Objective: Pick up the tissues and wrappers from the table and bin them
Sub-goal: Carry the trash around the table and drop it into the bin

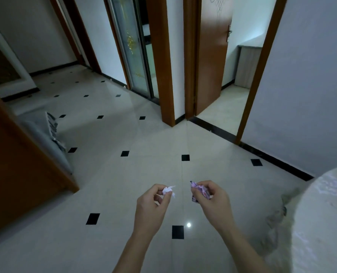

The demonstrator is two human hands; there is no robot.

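My left hand (153, 205) is held out over the tiled floor, its fingers pinched on a crumpled white tissue (168, 191). Beside it, a short gap away, my right hand (213, 201) grips a crumpled purple and pink wrapper (199, 191). Both hands are at about the same height in the lower middle of the view. At the right edge stands a round table (325, 223) under a white lace cloth. No bin is in view.
Pale floor tiles (144, 134) with small black squares stretch ahead. A brown wooden cabinet (16, 174) stands at the left with grey cloth (45, 138) beside it. Ahead are a glass sliding door (132, 48) and an open wooden door (213, 46) into another room.
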